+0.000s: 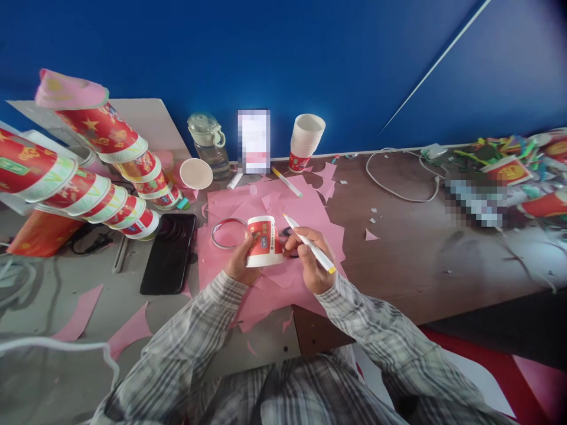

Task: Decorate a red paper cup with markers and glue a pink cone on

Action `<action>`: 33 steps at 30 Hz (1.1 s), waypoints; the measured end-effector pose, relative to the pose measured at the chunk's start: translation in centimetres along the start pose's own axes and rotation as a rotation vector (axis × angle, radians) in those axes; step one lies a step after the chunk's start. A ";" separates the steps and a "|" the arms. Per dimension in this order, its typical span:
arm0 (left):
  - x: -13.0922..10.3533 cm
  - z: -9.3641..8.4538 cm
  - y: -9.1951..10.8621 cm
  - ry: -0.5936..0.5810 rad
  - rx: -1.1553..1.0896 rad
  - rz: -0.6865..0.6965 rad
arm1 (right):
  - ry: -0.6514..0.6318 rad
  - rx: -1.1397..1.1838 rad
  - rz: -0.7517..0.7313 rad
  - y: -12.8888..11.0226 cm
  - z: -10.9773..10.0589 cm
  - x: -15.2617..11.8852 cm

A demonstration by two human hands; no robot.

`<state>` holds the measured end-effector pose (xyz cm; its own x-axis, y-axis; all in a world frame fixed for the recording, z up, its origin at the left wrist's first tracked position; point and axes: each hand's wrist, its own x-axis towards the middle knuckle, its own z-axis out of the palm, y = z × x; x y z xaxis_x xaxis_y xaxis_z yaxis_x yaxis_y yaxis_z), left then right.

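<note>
My left hand (240, 260) is closed on the side of a red and white paper cup (262, 239), which is tilted upside down over the pink paper. In my right hand (315, 260) is a white marker (310, 243) with a yellow end, its tip pointing up and left, apart from the cup. Right-hand fingers come close to the cup's right side; whether they touch it I cannot tell. Pink paper sheets (319, 218) lie beneath both hands. A roll of tape (228, 219) rests beside the left hand, and a dark looped thing, partly hidden, lies behind the right.
Stacked decorated cups (128, 139) lean at the left, near a black phone (168, 254). Along the wall stand a water bottle (208, 147), a lit phone (254, 141) and nested cups (305, 141). Another marker (287, 182) lies on the paper. A white cable (376, 183) and colourful clutter occupy the right.
</note>
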<state>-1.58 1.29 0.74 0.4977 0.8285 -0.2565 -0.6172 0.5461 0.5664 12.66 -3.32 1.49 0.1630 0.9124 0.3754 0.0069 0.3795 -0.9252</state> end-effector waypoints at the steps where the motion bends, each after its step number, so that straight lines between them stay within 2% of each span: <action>1: 0.0 0.0 0.0 -0.011 -0.011 -0.001 | 0.009 0.009 -0.010 0.0 0.0 0.0; 4: 0.1 0.0 0.1 -0.040 -0.038 -0.019 | 0.032 0.004 -0.055 -0.1 -0.1 0.0; 9: 0.3 0.0 0.1 -0.009 -0.039 -0.003 | 0.103 0.076 -0.044 0.1 0.0 0.1; 13: 0.4 -0.3 -0.1 -0.015 -0.029 0.034 | 0.100 0.120 -0.010 0.3 0.1 0.2; 18: 0.4 -0.1 -0.1 0.073 -0.010 0.031 | 0.112 0.129 0.018 0.2 0.1 0.3; 23: 0.3 0.2 0.1 0.061 0.006 0.038 | 0.101 0.095 0.057 0.4 -0.1 0.1; 33: 0.4 -0.4 -0.1 0.084 -0.007 0.036 | 0.093 0.048 0.077 0.3 -0.2 0.3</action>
<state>-1.56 1.63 0.22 0.4224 0.8548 -0.3014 -0.6381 0.5166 0.5709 12.91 -3.01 1.33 0.2517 0.9218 0.2947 -0.0564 0.3180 -0.9464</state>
